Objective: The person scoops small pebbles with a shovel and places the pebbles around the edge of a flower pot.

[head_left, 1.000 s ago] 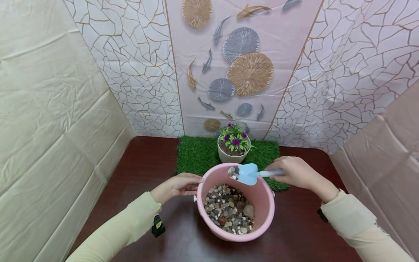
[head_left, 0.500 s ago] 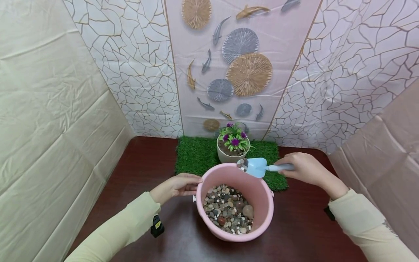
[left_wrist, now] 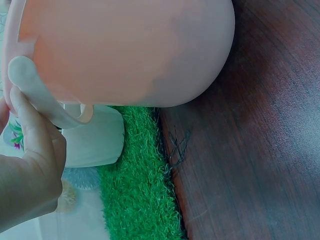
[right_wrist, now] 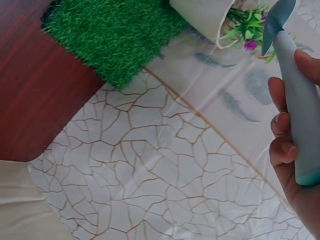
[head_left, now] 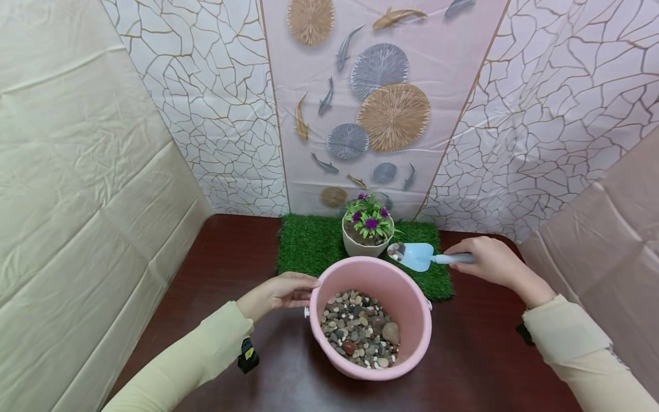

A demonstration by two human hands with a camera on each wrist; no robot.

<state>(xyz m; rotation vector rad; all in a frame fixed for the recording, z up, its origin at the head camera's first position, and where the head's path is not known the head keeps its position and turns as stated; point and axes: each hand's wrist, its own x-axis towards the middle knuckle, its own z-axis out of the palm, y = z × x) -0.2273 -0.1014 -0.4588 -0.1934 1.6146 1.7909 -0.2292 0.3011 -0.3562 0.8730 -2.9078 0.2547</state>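
Pebbles (head_left: pixel 397 251) on the blue scoop (head_left: pixel 418 257), right of centre — best carried level.
Right hand (head_left: pixel 486 257) curls its fingers round the handle (head_left: pixel 459 258); a slow, steady motion should prevent spills beside the white pot (head_left: pixel 363 249), mid-frame. Left hand (head_left: pixel 288 289) pinches the pink bucket (head_left: pixel 425 343), lower centre — worth holding firm.

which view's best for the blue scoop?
Head. It shows the scoop with its whole blade, stones toward the tip, and much of the handle. Right wrist gives a closer handle, but the blade is cut off at the top, stones not visible. Left wrist doesn't show it.
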